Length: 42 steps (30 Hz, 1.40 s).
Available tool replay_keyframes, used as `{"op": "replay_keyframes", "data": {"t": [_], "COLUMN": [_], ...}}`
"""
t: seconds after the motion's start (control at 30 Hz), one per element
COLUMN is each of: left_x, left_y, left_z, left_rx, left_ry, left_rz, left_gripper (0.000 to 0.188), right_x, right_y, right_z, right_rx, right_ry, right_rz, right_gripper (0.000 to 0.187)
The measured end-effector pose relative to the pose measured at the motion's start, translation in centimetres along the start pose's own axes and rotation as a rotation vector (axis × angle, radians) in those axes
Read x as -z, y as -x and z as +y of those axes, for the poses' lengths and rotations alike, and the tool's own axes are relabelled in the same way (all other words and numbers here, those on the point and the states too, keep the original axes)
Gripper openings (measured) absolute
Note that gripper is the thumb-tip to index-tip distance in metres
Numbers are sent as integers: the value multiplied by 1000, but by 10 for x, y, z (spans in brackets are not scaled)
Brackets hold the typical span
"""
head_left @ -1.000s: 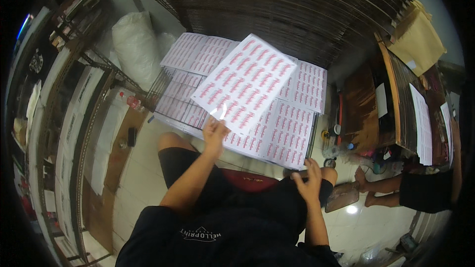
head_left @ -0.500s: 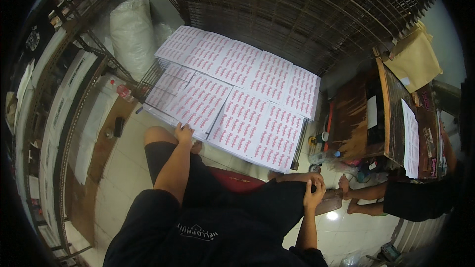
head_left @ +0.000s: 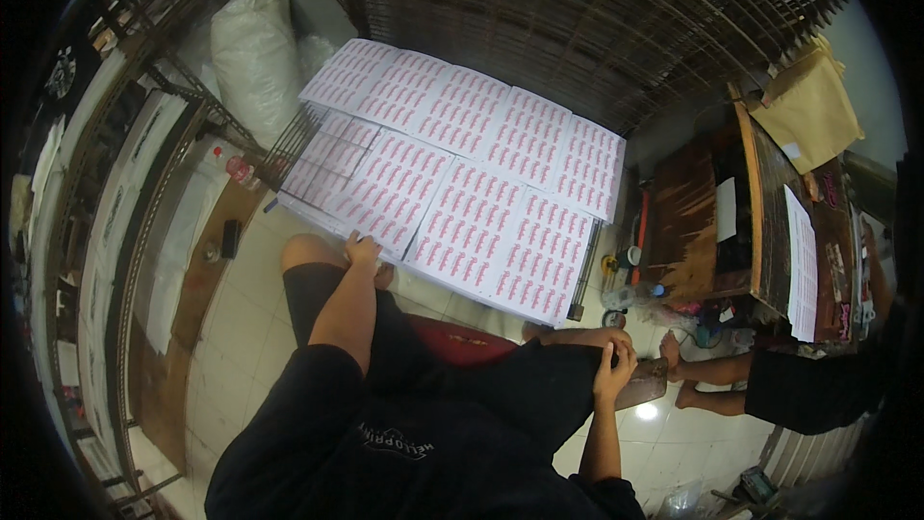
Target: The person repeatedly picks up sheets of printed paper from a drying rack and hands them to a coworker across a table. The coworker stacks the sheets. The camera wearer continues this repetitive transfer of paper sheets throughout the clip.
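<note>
White sheets printed with rows of small red designs lie in two overlapping rows on a wire rack shelf. At the near left edge of the front row, my left hand has its fingers curled on the margin of a printed sheet. My right hand rests on my right knee, holding nothing, its fingers loosely bent and apart. Part of the front row, at its left end, shows through the bare wires of the rack.
Raised wire racks slant over the far side. A stuffed white sack stands back left, near a metal shelf unit. To the right are a worn wooden cabinet, bottles on the floor, and another person's legs.
My view has shifted slightly. The left hand stays at the sheet's near edge, its fingers drawn closer together. The right hand remains on my knee, and the sheets lie as before.
</note>
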<state>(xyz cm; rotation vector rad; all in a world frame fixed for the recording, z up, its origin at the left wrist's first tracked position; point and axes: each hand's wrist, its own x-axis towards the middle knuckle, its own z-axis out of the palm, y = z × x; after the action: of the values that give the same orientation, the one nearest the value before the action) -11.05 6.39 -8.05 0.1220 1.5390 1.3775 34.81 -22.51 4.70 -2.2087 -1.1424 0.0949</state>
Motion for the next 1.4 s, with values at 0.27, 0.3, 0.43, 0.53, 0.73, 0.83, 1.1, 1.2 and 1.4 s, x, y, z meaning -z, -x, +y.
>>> {"op": "replay_keyframes", "data": {"t": [0.27, 0.3, 0.43, 0.53, 0.73, 0.83, 1.1, 1.2, 1.4], "left_x": [3, 3, 4, 7, 9, 5, 59, 10, 4], "left_y": [-20, -21, -29, -31, -30, -25, -109, -51, -23], "left_z": [-13, -14, -18, -19, -22, -26, -68, -47, -23], "left_rx": [-7, 2, 41, 31, 13, 102, 124, 170, 156], "left_ry": [-70, -78, -14, -119, -216, -368, -467, -405, -450], "left_rz": [6, 13, 53, 13, 29, 104, -47, 76, 121], "left_gripper": [59, 61, 63, 63, 54, 45, 29, 26, 21], "right_x": [-2, -2, -1, -1, 0, 0, -4, 3, 0], "right_y": [1, 1, 1, 1, 0, 1, -4, 1, 0], "right_z": [-2, -2, -6, -5, -4, -1, -9, -1, -2], "right_rx": [-23, -34, -56, -55, -49, -57, -21, -50, -51], "right_ry": [0, -2, -20, -29, -14, -7, -45, -5, -7], "right_rz": [-2, -10, -24, -25, -26, -17, -47, -7, -3], "right_gripper": [31, 32, 31, 31, 31, 31, 30, 30, 30]}}
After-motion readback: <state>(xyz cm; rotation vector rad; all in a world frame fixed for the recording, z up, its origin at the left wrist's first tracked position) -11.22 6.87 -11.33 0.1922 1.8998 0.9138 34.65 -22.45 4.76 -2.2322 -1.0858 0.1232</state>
